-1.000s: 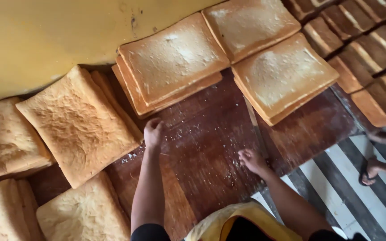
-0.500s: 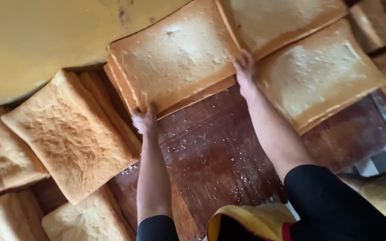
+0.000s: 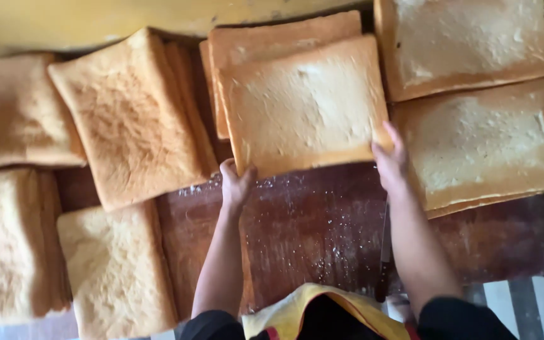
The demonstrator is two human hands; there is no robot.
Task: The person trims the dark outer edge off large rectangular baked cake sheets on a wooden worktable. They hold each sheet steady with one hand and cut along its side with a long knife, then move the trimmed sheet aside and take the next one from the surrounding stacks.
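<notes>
The left hand [image 3: 235,184] grips the near left corner of a large pale square sponge sheet [image 3: 302,104], its fingers curled onto the edge with the thumb on top. The right hand [image 3: 391,160] holds the near right corner, fingers pressed together under the edge. The sheet lies on top of a stack of similar sheets [image 3: 272,41] at the far middle of the dark wooden table [image 3: 322,233], which is dusted with crumbs. Browner sheets [image 3: 130,116] lie to the left, paler ones [image 3: 483,148] to the right.
</notes>
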